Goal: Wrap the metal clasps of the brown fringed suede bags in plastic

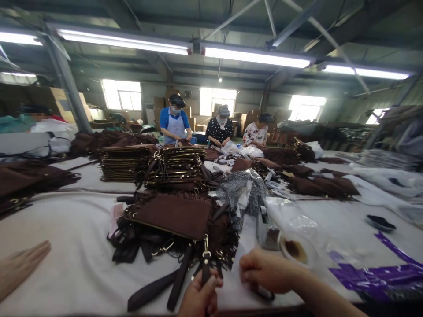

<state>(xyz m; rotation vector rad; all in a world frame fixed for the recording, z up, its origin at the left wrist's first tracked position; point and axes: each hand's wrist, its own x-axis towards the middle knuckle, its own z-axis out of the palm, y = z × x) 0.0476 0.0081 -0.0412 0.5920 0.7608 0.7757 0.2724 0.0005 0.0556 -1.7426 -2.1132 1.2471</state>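
The left hand (200,296) pinches a dark strap (205,265) between its fingertips, the brown pouch (175,215) lies just beyond them, and the right hand (264,270) curls nearby (blurred; hold cannot be determined).

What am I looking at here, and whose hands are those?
There's no robot, just a person using bare hands. This one picture comes from a camera on that person's head, looking forward and down. Their left hand grips a dark strap beside a flat brown pouch. Their right hand is curled, but I can't tell what it holds. The far-left hand seems to be somebody else's. The pale cloth also bears purple plastic.
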